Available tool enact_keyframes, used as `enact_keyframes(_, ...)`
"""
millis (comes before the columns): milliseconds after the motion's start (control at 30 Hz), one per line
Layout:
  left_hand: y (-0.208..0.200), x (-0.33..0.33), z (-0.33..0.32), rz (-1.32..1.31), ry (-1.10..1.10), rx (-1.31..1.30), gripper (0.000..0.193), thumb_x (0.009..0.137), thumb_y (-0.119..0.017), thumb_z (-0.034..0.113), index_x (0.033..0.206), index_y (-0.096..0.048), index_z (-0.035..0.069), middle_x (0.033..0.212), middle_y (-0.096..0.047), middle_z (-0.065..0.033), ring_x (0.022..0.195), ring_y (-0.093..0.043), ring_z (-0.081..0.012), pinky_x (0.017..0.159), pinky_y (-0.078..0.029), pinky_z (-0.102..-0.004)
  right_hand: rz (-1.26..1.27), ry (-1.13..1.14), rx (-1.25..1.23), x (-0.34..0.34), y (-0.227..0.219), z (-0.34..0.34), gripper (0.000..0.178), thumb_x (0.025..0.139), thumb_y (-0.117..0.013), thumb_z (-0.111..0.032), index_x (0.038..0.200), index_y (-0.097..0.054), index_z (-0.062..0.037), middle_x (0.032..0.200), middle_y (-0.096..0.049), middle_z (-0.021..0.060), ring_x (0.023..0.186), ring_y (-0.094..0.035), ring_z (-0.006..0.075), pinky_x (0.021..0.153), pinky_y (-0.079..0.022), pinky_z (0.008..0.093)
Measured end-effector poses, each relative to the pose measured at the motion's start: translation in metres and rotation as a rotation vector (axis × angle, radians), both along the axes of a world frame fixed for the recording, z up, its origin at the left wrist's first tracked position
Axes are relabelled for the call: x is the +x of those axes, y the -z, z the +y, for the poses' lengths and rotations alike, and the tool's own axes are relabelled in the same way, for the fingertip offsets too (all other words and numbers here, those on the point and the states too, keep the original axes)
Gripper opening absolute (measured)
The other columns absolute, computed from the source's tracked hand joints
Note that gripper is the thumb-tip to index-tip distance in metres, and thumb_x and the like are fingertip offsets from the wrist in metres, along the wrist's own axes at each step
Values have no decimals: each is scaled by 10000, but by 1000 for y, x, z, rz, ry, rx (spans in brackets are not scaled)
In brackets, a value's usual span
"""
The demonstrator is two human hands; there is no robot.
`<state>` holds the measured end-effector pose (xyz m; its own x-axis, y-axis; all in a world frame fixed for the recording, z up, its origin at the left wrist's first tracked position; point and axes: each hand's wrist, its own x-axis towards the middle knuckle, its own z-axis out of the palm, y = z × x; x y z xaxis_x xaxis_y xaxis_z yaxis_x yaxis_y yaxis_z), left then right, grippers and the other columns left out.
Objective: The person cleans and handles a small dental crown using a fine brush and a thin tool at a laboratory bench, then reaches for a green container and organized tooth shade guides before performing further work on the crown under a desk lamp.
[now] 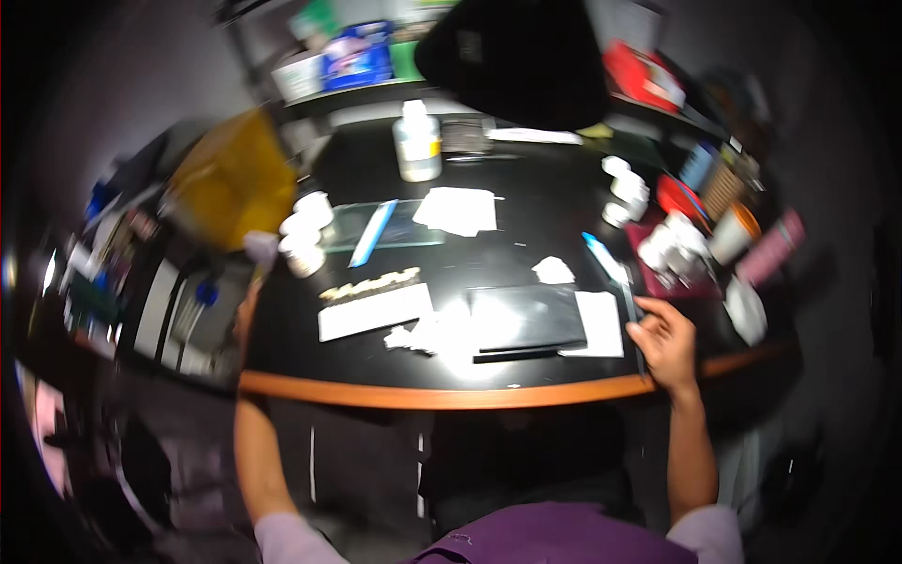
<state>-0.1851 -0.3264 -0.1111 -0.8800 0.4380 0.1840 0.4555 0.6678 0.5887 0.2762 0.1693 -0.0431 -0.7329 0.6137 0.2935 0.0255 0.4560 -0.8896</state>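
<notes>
My right hand (665, 343) rests over the right front of the black table, fingers loosely curled, thumb and index tips apart. Beside its fingertips lies a thin dark rod (629, 305), in line with a blue-and-white pen-like piece (603, 256). My left hand (249, 305) is at the table's left edge, blurred and partly hidden; a pale, smeared thing (260, 247) shows just above it. Between the hands are a shiny black flat case (528, 318), a white sheet (601, 324), crumpled white tissue (423, 334) and a white card (376, 312) with small pale pieces along its top.
A white bottle (417, 146) stands at the back. A glass plate (413, 227) with a blue-and-white strip (374, 233) and white paper (458, 210) lie mid-table. Small white containers (305, 230) are left; a dark red tray (672, 277) sits right. A black lamp shade (517, 61) hangs overhead.
</notes>
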Motion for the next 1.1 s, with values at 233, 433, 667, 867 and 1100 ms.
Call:
enact_keyframes(233,66,-30,-14,126,-7,235,743,997,-686,225,1624,-320,72,1475,-544,-200,1314,-572,-357,1115,-451,-432,50,53,21,6,7,1,294,886,-778,19,1172,-711,25,655,-619,-33,571,-474,-17,506,-370,193)
enact_keyframes(433,87,-38,-28,97,-26,349,755,991,-708,182,1626,-317,65,1499,-532,-185,1336,-559,-334,1125,-440,-412,-8,26,74,19,-4,-7,255,867,-796,1,1115,-742,24,655,-636,-19,558,-479,2,510,-380,205)
enact_keyframes(667,83,-72,-82,226,-131,319,918,885,-824,70,1637,-297,45,1551,-492,-194,1393,-513,-287,1149,-414,-379,-13,-49,204,12,-11,-2,266,844,-807,-15,1101,-750,22,649,-637,-9,549,-481,22,515,-385,220)
enact_keyframes(867,58,-57,-74,175,84,514,864,848,-748,-138,1588,-351,64,1502,-532,-136,1364,-542,-256,1160,-435,-371,-19,-27,284,3,3,-3,279,813,-795,5,1087,-744,16,671,-598,-6,582,-506,46,548,-417,228)
enact_keyframes(1100,47,-55,-81,318,-217,274,959,754,-880,51,1582,-396,53,1436,-611,-199,1327,-597,-311,1112,-461,-384,-77,15,196,15,6,-13,267,841,-774,36,1104,-731,23,725,-589,-28,610,-443,10,538,-331,205)
